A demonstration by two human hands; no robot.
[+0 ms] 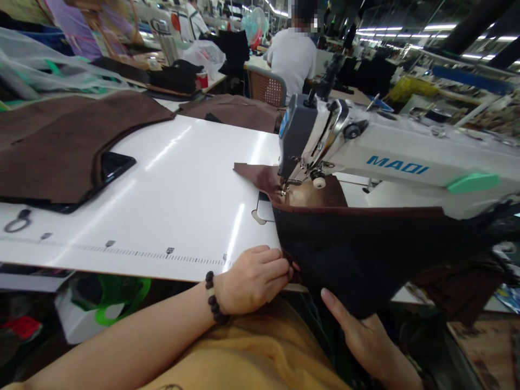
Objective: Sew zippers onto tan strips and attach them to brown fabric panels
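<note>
On white counter (195, 179), brown piece (260, 176) is lying under presser foot (283, 192), seemingly unfinished; left hand (254, 279) is pinching black cloth (349, 249), right hand (363, 336): grip I cannot tell.

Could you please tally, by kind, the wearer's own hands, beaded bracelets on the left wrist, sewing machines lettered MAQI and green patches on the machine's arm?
Hands, the left hand and right hand, at the black cloth: 2
Beaded bracelet: 1
Sewing machine: 1
Green patch: 1
Total: 5
</note>
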